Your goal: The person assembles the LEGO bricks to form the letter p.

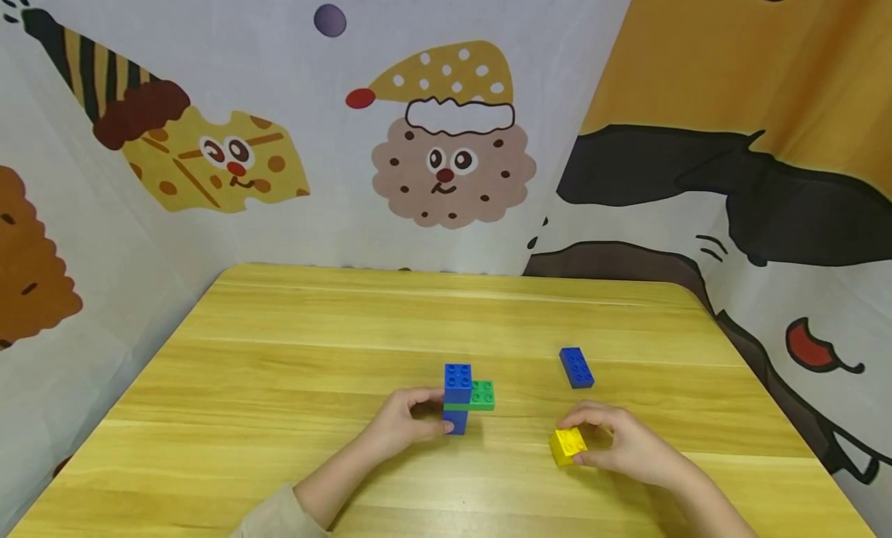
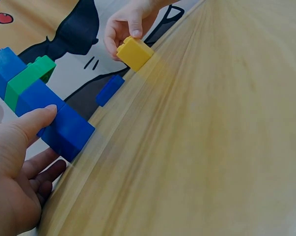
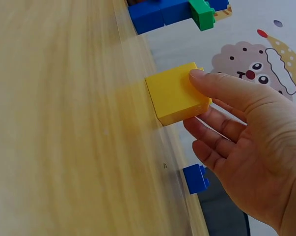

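A small upright tower of blue bricks (image 1: 458,378) stands on the table in the head view. Between its blue bricks sits a thinner green brick (image 1: 482,395), which juts out to the right. My left hand (image 1: 399,428) grips the tower from the left, thumb on the near face of its lower blue part; the other fingers are partly hidden behind it. To the right, my right hand (image 1: 623,443) pinches a yellow brick (image 3: 177,93) between thumb and fingers. The yellow brick appears to rest on the tabletop, apart from the tower.
A loose blue brick (image 1: 576,368) lies flat on the wooden table (image 1: 313,344), beyond the right hand. Behind and beside the table hangs a cloth (image 1: 279,50) printed with cartoon figures.
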{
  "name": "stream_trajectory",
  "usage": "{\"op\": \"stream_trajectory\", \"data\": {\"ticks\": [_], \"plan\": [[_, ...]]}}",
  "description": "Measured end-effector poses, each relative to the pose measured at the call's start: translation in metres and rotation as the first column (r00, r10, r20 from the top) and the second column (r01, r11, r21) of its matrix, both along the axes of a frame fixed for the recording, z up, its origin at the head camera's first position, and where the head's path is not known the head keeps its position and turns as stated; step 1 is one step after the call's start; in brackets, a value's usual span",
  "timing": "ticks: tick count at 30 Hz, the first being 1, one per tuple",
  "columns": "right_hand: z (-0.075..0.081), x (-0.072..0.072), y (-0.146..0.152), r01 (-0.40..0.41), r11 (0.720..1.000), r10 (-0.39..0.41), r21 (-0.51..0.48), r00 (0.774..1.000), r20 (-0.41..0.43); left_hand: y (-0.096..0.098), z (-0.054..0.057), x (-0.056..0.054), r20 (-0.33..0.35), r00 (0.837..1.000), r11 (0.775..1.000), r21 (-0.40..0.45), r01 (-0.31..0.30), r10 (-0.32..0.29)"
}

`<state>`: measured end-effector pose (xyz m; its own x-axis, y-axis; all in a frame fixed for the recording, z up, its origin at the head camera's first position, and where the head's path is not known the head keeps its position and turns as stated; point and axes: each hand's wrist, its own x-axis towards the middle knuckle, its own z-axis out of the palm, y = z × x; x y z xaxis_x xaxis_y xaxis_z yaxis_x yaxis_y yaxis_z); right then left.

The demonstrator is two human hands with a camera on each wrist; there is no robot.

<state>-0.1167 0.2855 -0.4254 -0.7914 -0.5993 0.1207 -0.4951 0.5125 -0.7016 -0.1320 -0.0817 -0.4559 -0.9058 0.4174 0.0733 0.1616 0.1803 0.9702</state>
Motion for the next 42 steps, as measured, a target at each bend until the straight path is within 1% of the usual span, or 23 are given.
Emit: {"op": "stream_trajectory", "data": {"ticks": [6,10,15,21,28,33,38,42], "plan": [[0.002,0.000,-0.001,0.013,1.000,-0.013,-0.005,1.000,0.003,0.000,0.002,0.001,-0.001,1.000,1.000,-0.003,-0.012,0.012],[0.005,0.001,-0.004,0.019,0.999,-0.020,-0.025,1.000,-0.014,0.000,0.000,0.000,-0.002,1.000,1.000,-0.007,-0.014,0.014],[0.010,0.002,-0.008,0.020,0.998,-0.025,-0.059,0.997,-0.071,0.000,-0.002,-0.001,0.000,1.000,0.999,-0.034,-0.020,0.020],[0.019,0.003,-0.013,0.036,0.994,-0.052,-0.101,0.985,-0.166,0.001,-0.001,-0.001,-0.007,1.000,0.999,-0.032,-0.017,0.017],[0.029,0.002,-0.020,0.065,0.990,-0.088,-0.123,0.976,-0.198,0.001,0.003,0.001,-0.016,1.000,1.000,-0.015,-0.014,0.013],[0.037,0.001,-0.025,0.075,0.986,-0.107,-0.146,0.969,-0.221,0.002,0.007,0.003,-0.054,0.998,0.999,-0.010,-0.038,0.038],[0.045,0.000,-0.032,0.064,0.981,-0.111,-0.182,0.960,-0.257,0.004,0.011,0.006,-0.080,0.994,0.997,-0.009,-0.072,0.071],[0.049,-0.001,-0.037,0.063,0.977,-0.121,-0.202,0.950,-0.288,0.006,0.016,0.007,-0.098,0.991,0.995,0.022,-0.094,0.096]]}}
